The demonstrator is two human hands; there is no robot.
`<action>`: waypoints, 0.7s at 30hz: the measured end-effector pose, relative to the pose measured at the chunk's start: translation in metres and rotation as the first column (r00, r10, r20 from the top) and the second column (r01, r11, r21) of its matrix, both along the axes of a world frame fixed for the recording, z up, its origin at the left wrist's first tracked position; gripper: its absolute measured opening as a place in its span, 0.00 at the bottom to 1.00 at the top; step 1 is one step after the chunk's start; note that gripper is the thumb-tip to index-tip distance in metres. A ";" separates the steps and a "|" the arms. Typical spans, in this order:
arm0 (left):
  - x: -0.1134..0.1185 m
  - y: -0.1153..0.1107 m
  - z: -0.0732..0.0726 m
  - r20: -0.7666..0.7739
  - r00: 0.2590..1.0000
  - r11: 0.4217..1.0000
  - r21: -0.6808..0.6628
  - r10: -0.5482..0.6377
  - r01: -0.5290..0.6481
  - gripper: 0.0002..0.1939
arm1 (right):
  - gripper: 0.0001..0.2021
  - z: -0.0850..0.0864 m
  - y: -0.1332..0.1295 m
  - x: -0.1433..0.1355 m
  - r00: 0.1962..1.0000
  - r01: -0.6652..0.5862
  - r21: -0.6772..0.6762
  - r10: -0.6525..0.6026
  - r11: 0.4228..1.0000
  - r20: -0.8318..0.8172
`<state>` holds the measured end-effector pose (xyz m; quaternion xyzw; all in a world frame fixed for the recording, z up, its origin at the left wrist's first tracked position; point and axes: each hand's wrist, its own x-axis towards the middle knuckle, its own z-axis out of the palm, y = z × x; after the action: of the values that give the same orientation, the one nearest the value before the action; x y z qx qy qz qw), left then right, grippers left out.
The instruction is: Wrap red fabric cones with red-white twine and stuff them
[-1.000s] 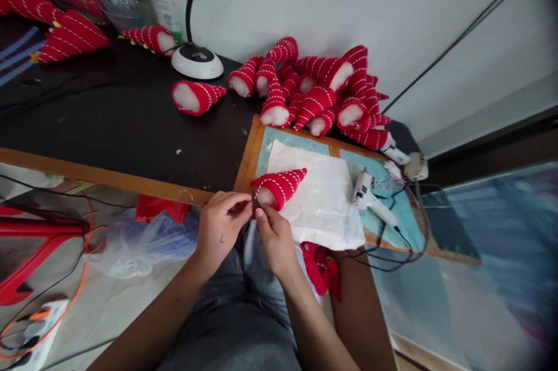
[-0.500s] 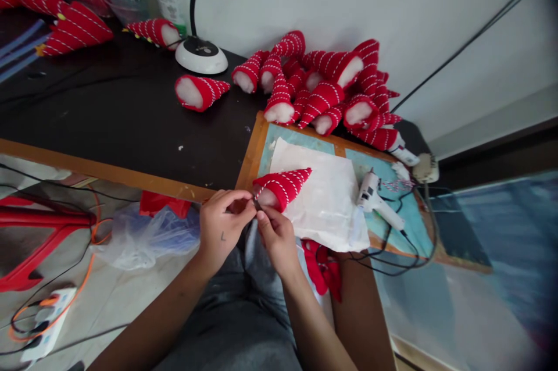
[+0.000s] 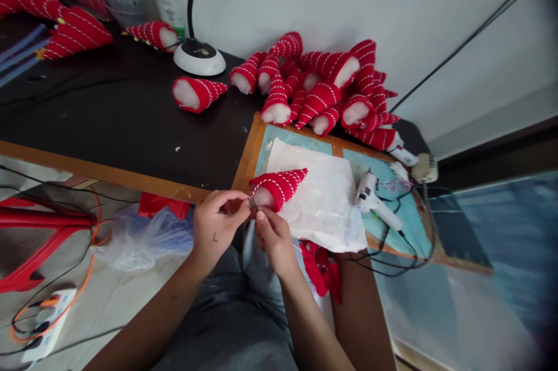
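My left hand (image 3: pixel 219 224) and my right hand (image 3: pixel 274 240) meet at the near edge of the board, fingertips pinched together. Between them is a small, thin, dark greyish piece, too small to name. Just beyond the fingers a red stuffed cone (image 3: pixel 285 186) wound with white cord lies on its side, its white filling facing me and its tip pointing right. Beneath the cone is a white sheet (image 3: pixel 325 196). Whether the fingertips touch the cone is unclear.
Many similar red cones (image 3: pixel 320 100) are heaped against the wall; a single cone (image 3: pixel 198 95) lies left of them. A white glue gun (image 3: pixel 375 202) with its cable rests right of the sheet. A lamp base (image 3: pixel 199 58) stands behind. Red fabric (image 3: pixel 320 269) lies on my lap.
Both hands stay pinched together by the cone, with only small finger movements around the little piece. The whole view has shifted slightly.
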<state>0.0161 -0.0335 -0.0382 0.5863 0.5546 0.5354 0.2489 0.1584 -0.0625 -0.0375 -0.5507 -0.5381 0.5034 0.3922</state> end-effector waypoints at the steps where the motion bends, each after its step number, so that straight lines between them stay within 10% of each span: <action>1: 0.000 0.000 0.000 -0.004 1.000 1.000 0.009 -0.007 0.007 0.03 | 0.26 0.000 0.000 0.000 1.000 0.001 0.009 -0.001 1.000 -0.002; 21: -0.001 -0.006 0.002 -0.045 0.999 1.000 0.030 -0.005 0.007 0.03 | 0.20 0.005 0.004 -0.004 0.995 -0.017 0.035 0.020 0.999 -0.098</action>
<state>0.0150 -0.0393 -0.0359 0.6035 0.5501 0.5298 0.2292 0.1540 -0.0585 -0.0324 -0.5135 -0.5317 0.5244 0.4227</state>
